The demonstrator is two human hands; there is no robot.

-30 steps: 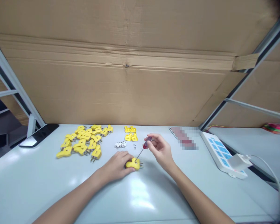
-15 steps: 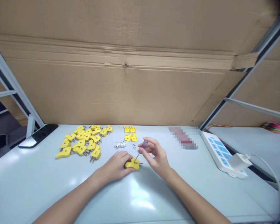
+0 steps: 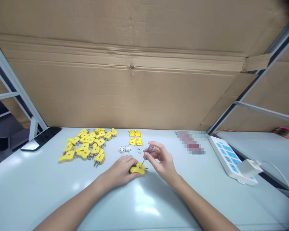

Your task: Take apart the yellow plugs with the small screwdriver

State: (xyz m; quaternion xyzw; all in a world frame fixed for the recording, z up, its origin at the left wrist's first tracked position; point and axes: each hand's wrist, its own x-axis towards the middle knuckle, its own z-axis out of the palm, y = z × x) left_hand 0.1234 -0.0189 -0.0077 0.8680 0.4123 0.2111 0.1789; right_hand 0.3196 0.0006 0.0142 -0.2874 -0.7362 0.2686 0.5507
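Note:
A yellow power plug (image 3: pixel 136 169) lies on the table with its metal pins pointing right. My left hand (image 3: pixel 121 168) is closed around its rounded end, thumb on the near side and fingers on the far side. In my right hand (image 3: pixel 161 160) is a small screwdriver (image 3: pixel 150 149) with a purplish handle, pinched between thumb and fingers. Its tilted shaft reaches down to the hole in the plug's upper face. Beyond the hands are white plug inserts (image 3: pixel 124 149), a few tiny screws (image 3: pixel 139 150) and several open yellow shell halves (image 3: pixel 136 141).
Many yellow plugs (image 3: pixel 89 139) are heaped at the left. A dark phone-like slab (image 3: pixel 41 139) lies at the far left. At the right stand a white power strip (image 3: pixel 223 157) and plugged-in charger (image 3: pixel 249 167) with a cable. A cardboard wall (image 3: pixel 139 96) closes off the back.
The view has shifted slightly, moving the scene a little to the right. Both hands keep their hold, and the screwdriver tip stays at the plug's hole.

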